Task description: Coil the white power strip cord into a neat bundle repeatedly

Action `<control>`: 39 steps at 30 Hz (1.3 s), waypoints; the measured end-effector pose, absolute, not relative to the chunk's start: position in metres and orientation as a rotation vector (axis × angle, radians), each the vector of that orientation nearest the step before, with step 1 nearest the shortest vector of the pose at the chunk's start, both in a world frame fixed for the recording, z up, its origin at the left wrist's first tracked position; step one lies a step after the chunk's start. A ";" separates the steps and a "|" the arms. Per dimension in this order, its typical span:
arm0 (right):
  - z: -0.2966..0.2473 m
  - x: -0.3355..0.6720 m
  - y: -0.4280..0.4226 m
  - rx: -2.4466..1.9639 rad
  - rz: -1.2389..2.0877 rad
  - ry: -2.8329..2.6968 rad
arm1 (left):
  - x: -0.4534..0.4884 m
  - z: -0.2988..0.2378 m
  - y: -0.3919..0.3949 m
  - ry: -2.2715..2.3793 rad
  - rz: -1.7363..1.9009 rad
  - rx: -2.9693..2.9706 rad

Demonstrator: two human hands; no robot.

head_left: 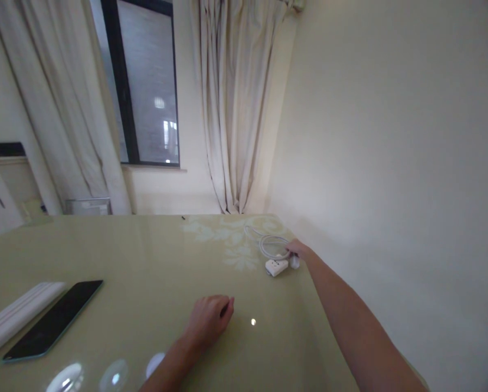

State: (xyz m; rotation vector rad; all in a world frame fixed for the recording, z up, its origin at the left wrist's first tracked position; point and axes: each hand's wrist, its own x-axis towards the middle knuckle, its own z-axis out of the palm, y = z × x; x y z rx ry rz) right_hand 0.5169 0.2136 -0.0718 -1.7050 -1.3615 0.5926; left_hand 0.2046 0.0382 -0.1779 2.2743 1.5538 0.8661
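My right hand (300,251) reaches to the far right corner of the glossy yellow-green table (154,261). Its fingers are closed on the plug end of a white cable (268,243), which lies coiled there. A small white power adapter (276,267) sits on the table just left of that hand. My left hand (209,317) rests on the table nearer to me, fingers curled into a loose fist. A thin dark thing seems to show between its fingers, too small to name.
A dark tablet (54,320) lies at the left near a white folded object (15,318). A cream wall runs along the table's right edge. Curtains (235,109) and a dark window (146,81) stand behind the table.
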 end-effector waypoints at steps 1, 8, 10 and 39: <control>-0.067 0.510 0.209 -1.705 0.676 -1.335 | 0.205 -0.177 0.038 1.553 0.872 2.277; -0.027 0.446 0.163 -1.423 0.962 -1.276 | 0.206 -0.176 0.040 1.522 0.918 2.288; -0.015 0.426 0.146 -1.265 0.920 -1.287 | 0.204 -0.177 0.040 1.526 0.938 2.284; 0.021 0.362 0.074 -0.536 1.540 -1.410 | 0.193 0.021 0.042 0.476 1.832 0.606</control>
